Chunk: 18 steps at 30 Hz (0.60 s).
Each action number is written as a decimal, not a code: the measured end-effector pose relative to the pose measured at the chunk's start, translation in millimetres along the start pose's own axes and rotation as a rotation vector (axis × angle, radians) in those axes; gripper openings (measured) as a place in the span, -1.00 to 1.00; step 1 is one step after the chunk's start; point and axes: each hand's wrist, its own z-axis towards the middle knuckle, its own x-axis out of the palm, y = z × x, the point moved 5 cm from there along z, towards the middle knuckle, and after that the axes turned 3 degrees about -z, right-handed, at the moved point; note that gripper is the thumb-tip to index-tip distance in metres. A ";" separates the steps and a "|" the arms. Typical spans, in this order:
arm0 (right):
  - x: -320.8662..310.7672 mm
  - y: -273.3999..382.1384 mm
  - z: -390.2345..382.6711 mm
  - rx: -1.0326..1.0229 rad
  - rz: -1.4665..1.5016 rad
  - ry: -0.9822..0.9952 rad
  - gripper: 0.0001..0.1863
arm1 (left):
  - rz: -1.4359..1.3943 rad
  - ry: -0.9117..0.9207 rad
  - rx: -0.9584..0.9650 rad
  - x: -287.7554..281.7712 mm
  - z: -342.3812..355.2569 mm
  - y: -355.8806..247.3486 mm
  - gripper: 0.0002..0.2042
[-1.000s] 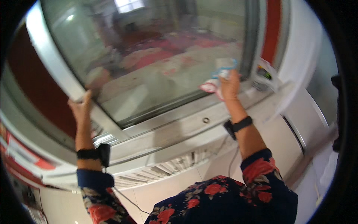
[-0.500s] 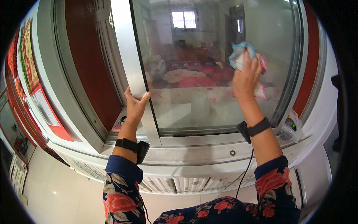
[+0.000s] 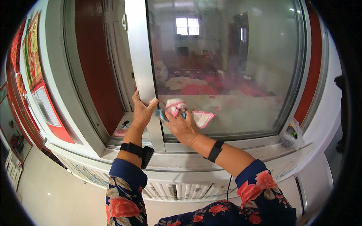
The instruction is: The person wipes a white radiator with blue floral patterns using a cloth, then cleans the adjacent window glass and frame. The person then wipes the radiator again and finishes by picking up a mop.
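A sliding window (image 3: 222,101) with a silver metal frame (image 3: 140,49) stands in front of me, its glass hazy in places. My left hand (image 3: 143,109) grips the lower part of the frame's left upright, with the thumb on the front face. Low on the glass, close to that upright, my right hand (image 3: 183,126) presses a bunched white cloth (image 3: 175,105) with pink and blue edging. One pink-edged corner of the cloth sticks out to the right of my fingers. Both wrists wear black bands.
A clear plastic bag (image 3: 292,136) sits on the sill at the right. Small items (image 3: 122,130) lie inside the sill at the left, near a grey curtain (image 3: 115,56). Below the sill is a white slatted radiator cover (image 3: 188,190). A red-bordered paper sheet (image 3: 49,107) hangs on the left wall.
My right hand has swept the cloth from the upper right of the glass down to its lower left. My left hand keeps its grip on the upright.
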 end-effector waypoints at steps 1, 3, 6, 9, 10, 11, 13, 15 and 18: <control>1.5 1.4 -4.5 -0.007 0.060 0.014 -0.80 | -0.019 0.006 0.007 0.0 0.3 0.3 -0.08; 1.0 4.6 -7.6 -0.152 0.054 0.040 -0.83 | -0.095 0.029 -0.056 1.1 -0.1 5.2 -0.07; -12.6 -9.8 3.5 -0.245 0.071 0.009 -0.88 | -0.062 0.017 -0.020 -1.8 1.5 6.0 -0.09; -33.6 -51.1 39.1 -0.159 -0.027 -0.108 -0.87 | -0.137 0.057 0.036 -0.1 1.1 4.0 -0.10; -38.4 -68.3 55.7 -0.101 -0.067 -0.108 -0.83 | -0.170 0.075 0.007 1.2 0.7 5.0 -0.11; -43.0 -86.8 73.6 -0.047 -0.038 -0.117 -0.77 | -0.142 0.068 0.006 0.4 0.0 4.3 -0.14; -50.0 -119.8 116.3 0.054 -0.049 -0.179 -0.64 | -0.144 0.058 -0.027 0.1 -1.7 3.3 -0.15; -56.2 -148.2 158.9 0.154 -0.100 -0.219 -0.61 | -0.219 0.064 -0.050 1.5 -3.0 1.6 -0.16; -71.9 -174.1 211.8 0.260 -0.093 -0.406 -0.61 | -0.227 0.057 -0.037 1.3 -3.3 -1.2 -0.17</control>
